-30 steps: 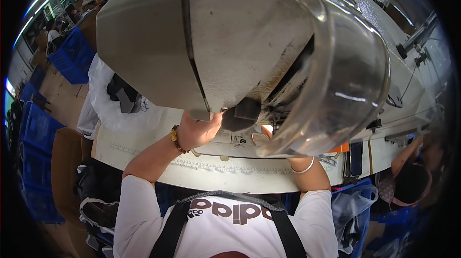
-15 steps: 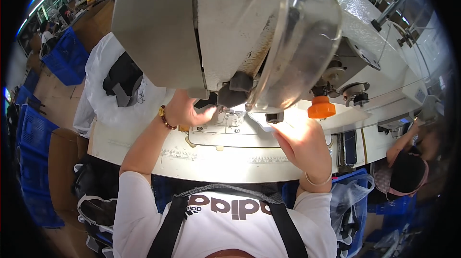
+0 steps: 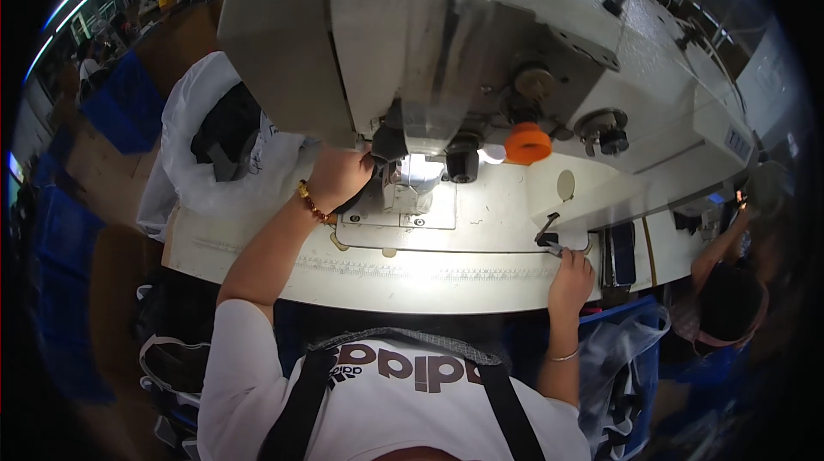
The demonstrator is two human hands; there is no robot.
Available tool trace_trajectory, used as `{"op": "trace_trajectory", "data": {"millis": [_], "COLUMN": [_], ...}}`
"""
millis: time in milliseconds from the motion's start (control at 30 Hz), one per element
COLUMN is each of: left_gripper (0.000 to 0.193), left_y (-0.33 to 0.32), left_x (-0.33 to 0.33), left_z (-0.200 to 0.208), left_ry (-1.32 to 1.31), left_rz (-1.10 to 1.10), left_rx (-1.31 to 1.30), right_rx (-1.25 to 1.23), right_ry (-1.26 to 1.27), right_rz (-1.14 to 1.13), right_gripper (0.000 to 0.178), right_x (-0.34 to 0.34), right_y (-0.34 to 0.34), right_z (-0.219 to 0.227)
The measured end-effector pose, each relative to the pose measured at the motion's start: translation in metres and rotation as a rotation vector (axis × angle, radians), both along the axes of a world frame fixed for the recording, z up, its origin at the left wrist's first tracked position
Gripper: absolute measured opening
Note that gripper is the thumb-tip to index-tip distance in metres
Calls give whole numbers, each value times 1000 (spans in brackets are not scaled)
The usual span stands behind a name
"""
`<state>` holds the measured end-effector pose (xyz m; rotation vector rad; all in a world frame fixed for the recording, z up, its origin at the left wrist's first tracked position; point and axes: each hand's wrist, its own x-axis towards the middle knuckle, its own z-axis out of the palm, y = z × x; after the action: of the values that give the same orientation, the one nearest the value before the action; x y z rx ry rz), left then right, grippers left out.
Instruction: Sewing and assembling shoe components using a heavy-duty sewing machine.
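Observation:
A large sewing machine (image 3: 378,40) stands before me, its lamp lighting the presser foot and needle plate (image 3: 403,219). My left hand (image 3: 339,176) is closed at the left side of the needle area, beside a black knob. Part of a black piece of fabric (image 3: 354,200) shows under its palm; the fingertips are hidden behind the machine head. My right hand (image 3: 572,279) is at the right of the white table (image 3: 429,285), fingers closed on the near end of a small dark and metal tool (image 3: 549,243), whose exact kind is unclear.
An orange knob (image 3: 527,143) and a tension dial (image 3: 602,130) project from the machine. Left stands a white plastic bag (image 3: 193,165) with black fabric. A dark phone-like slab (image 3: 622,257) lies right. Blue crates (image 3: 73,289) line the left; another person (image 3: 730,298) sits at right.
My right hand has left the needle area, moving right and nearer, and now grips the small tool. My left hand has curled closed near the presser foot. My view has shifted somewhat.

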<state>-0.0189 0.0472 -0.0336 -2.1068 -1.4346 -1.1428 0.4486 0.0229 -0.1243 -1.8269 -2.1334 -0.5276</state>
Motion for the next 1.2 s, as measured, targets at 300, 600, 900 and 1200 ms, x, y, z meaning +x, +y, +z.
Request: {"op": "trace_trajectory", "data": {"millis": [300,600,900,1200], "left_gripper": [30,34,32,19], "left_y": [-38,-46,-51,-106], "left_x": [21,39,47,37], "left_z": [21,19,19,26], "left_ry": [-126,-137,-178,-543], "left_rz": [22,39,60,133], "left_rx": [103,182,191,36], "right_rx": [-25,34,189,-48], "right_ry": [29,540,285,310], "right_rz": [228,797,896,827], "right_gripper": [20,34,25,32], "right_x": [-7,-151,-211,-183], "right_y": [1,13,39,-9], "right_z": [22,124,164,154]}}
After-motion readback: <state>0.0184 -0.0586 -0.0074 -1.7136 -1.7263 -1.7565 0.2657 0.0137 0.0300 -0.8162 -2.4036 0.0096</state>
